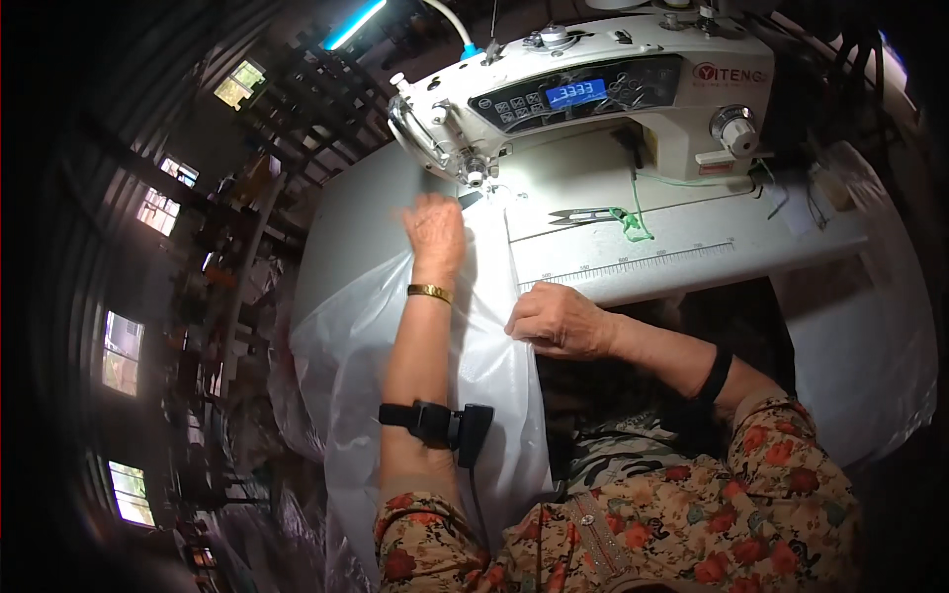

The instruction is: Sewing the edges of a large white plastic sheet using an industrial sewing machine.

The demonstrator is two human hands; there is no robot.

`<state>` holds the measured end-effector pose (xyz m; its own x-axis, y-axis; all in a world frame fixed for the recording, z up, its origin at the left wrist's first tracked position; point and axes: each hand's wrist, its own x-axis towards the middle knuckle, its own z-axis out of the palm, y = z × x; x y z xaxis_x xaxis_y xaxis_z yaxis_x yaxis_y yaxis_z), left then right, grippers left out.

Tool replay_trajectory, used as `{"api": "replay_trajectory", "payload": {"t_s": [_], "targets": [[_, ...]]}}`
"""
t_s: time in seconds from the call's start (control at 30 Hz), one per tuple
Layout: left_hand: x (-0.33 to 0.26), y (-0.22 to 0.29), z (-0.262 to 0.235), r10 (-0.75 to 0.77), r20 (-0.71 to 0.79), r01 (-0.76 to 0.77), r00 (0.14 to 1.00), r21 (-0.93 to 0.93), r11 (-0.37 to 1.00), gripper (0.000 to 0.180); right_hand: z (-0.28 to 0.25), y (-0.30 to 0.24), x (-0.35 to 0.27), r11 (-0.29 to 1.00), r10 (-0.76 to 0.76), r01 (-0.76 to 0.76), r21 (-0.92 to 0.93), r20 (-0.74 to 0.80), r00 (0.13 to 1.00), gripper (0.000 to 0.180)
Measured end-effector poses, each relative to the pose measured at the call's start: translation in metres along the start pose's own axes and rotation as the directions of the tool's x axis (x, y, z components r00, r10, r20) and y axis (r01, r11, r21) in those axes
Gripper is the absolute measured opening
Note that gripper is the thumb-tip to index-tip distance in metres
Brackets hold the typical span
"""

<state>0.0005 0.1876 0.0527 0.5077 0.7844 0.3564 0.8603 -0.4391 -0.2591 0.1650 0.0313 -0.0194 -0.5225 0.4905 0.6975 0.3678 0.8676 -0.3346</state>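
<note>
A white sewing machine (583, 84) stands at the far side of its table, its needle area brightly lit. Thin, shiny white cloth (484, 346) runs from under the presser foot toward me and hangs over the near edge. My left hand (435, 232) is over the cloth, just left of the needle; its fingers are foreshortened and smeared by motion, so their grip is unclear. At the table's front edge, my right hand (561, 321) pinches the right border of the cloth between closed fingers.
Thread snips (585, 215) with green cord lie right of the needle. A ruler scale (633, 261) marks the table's front edge. More white sheeting (860, 346) hangs at the right. A lamp (354, 24) shines from the far left.
</note>
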Motion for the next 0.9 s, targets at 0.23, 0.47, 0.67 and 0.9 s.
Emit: {"api": "replay_trajectory", "payload": {"t_s": [0.23, 0.47, 0.67, 0.9], "targets": [[-0.007, 0.062, -0.002, -0.028, 0.042, 0.042, 0.999, -0.372, 0.927, 0.021, -0.003, 0.0, 0.001, 1.0, 0.031, -0.031, -0.005, 0.015, 0.999, 0.016], [-0.002, 0.059, 0.009, -0.039, 0.161, 0.084, 0.986, -0.285, 0.955, 0.022, -0.006, -0.003, 0.006, 0.998, 0.022, -0.02, 0.061, -0.027, 0.999, 0.017], [-0.004, 0.058, 0.007, -0.08, 0.133, 0.125, 0.988, -0.371, 0.92, 0.02, -0.012, 0.001, 0.013, 0.996, -0.072, 0.073, 0.043, -0.014, 0.997, 0.016], [-0.003, 0.056, 0.001, -0.106, 0.196, 0.18, 0.975, -0.416, 0.891, 0.02, -0.016, 0.002, 0.022, 0.993, -0.098, 0.097, 0.066, 0.006, 0.995, 0.016]]}}
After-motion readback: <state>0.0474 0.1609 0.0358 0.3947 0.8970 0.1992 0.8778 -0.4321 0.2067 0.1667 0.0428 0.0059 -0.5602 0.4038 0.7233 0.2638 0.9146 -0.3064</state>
